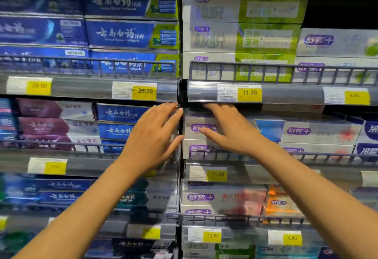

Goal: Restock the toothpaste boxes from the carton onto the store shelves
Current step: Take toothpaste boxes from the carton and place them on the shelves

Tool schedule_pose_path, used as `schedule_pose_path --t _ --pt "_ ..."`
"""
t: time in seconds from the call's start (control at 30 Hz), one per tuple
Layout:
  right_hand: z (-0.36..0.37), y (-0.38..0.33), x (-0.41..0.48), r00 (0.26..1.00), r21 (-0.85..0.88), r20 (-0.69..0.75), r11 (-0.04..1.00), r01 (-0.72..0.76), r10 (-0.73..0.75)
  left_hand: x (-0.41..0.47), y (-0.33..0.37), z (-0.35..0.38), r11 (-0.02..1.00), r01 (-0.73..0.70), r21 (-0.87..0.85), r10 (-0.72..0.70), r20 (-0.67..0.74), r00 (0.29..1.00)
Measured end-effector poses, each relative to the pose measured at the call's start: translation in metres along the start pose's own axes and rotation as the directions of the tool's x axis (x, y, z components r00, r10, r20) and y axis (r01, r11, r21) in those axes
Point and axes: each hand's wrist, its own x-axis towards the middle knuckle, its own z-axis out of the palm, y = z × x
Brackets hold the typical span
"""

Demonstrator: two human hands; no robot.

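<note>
Both my hands reach to the middle shelf, where white toothpaste boxes (197, 128) with purple logos are stacked at the left end of the right bay. My right hand (231, 129) lies flat on the face of these boxes, fingers spread, thumb on the logo. My left hand (152, 135) is open with fingers apart, just left of the same stack, in front of blue toothpaste boxes (119, 121). Neither hand holds anything. The carton is out of view.
Shelves full of toothpaste boxes fill the view: blue boxes (122, 34) upper left, green and white boxes (241, 37) upper right. Grey wire rails (286, 70) front each shelf. Yellow price tags (249, 92) sit on the shelf edges. A dark upright (180, 92) divides the two bays.
</note>
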Motion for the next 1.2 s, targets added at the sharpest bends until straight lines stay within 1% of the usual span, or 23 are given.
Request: schedule_pose_path --t 0.13,0.27,0.43,0.53,0.7,0.93,1.07,1.2 --pt "0.007 -0.024 0.017 0.996 0.047 -0.056 0.996 0.069 -0.067 -0.017 -0.039 -0.008 0.996 0.075 0.055 -0.074 -0.026 0.997" --pt "0.018 -0.040 0.033 0.991 0.053 -0.066 0.992 0.119 -0.115 -0.030 -0.078 -0.010 0.984 0.126 0.125 -0.127 -0.003 0.992" --pt "0.028 -0.052 0.043 0.983 0.068 -0.115 0.986 0.152 -0.144 -0.041 -0.114 -0.012 0.970 0.166 0.179 -0.174 0.030 0.984" --pt "0.035 -0.054 0.045 0.979 0.068 -0.144 0.986 0.153 -0.142 -0.047 -0.128 -0.012 0.971 0.159 0.179 -0.170 0.047 0.984" --pt "0.041 -0.053 0.046 0.982 -0.035 -0.084 0.985 0.168 -0.171 -0.050 -0.148 -0.011 0.971 0.102 0.217 -0.131 0.125 0.984" --pt "0.044 -0.052 0.050 0.986 -0.048 -0.070 0.987 0.151 -0.155 -0.051 -0.155 -0.012 0.969 0.063 0.238 -0.095 0.129 0.987" --pt "0.043 -0.052 0.052 0.988 -0.050 -0.059 0.989 0.140 -0.143 -0.053 -0.157 -0.012 0.971 0.071 0.229 -0.101 0.121 0.988" --pt "0.040 -0.054 0.053 0.990 -0.093 -0.039 0.987 0.135 -0.139 -0.056 -0.160 -0.013 0.973 0.061 0.222 -0.089 0.118 0.989"
